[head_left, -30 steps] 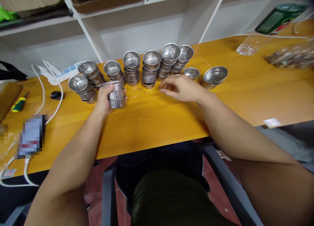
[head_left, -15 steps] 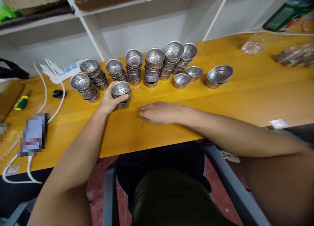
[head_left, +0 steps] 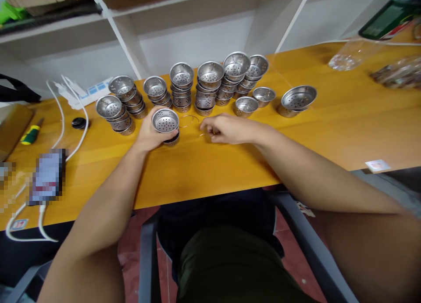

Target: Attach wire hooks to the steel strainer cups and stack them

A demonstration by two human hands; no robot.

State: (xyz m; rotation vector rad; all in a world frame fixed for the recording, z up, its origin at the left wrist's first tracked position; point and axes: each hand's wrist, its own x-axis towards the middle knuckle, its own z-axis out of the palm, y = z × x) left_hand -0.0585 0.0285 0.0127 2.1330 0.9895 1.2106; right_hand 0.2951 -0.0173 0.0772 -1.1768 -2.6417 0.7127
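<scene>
My left hand (head_left: 148,132) is wrapped round a short stack of perforated metal strainer cups (head_left: 165,121), standing on the wooden table with the open tops up. Right of it, my right hand (head_left: 232,128) hovers low over the table with its fingers curled in. A bit of thin wire (head_left: 201,135) shows at those fingertips, the rest covered by the hand. Between both hands a thin wire ring (head_left: 188,127) lies flat on the wood. Behind are several stacks of the same cups (head_left: 181,75).
Two low cups (head_left: 246,106) and a wider pair (head_left: 298,99) stand to the right. At left lie a screwdriver (head_left: 30,135), a black round cap (head_left: 79,122), white cables (head_left: 86,114) and a blurred-out device (head_left: 48,176). A clear bottle (head_left: 348,57) lies back right.
My right hand has moved away from me and slightly right, carrying the thin wire. My left hand stays on its stack, which has shifted slightly in view.
</scene>
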